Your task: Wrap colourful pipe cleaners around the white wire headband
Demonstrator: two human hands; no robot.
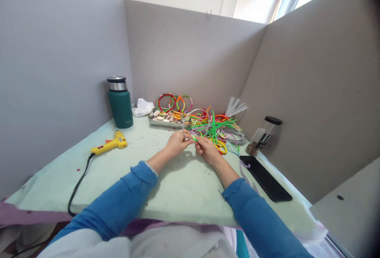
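Observation:
My left hand [177, 143] and my right hand [207, 149] meet above the middle of the table, fingers pinched together. Between them they hold a thin grey hoop [196, 110] that stands up from the fingertips. A small bit of green shows on the hoop's lower part, between the two hands. Behind my left hand is a metal tray [166, 124] of shells. Beyond my right hand lies a pile of coloured pipe cleaners [221, 125], green, red, yellow, purple and grey.
A yellow glue gun [109, 145] with a black cord and a green bottle [120, 105] stand left. Wrapped hoops [166, 103] and white tissue [143, 107] are at the back. White sticks [235, 107], a black phone [265, 179] and a tilted clear jar [263, 134] are right. Grey partitions surround the table.

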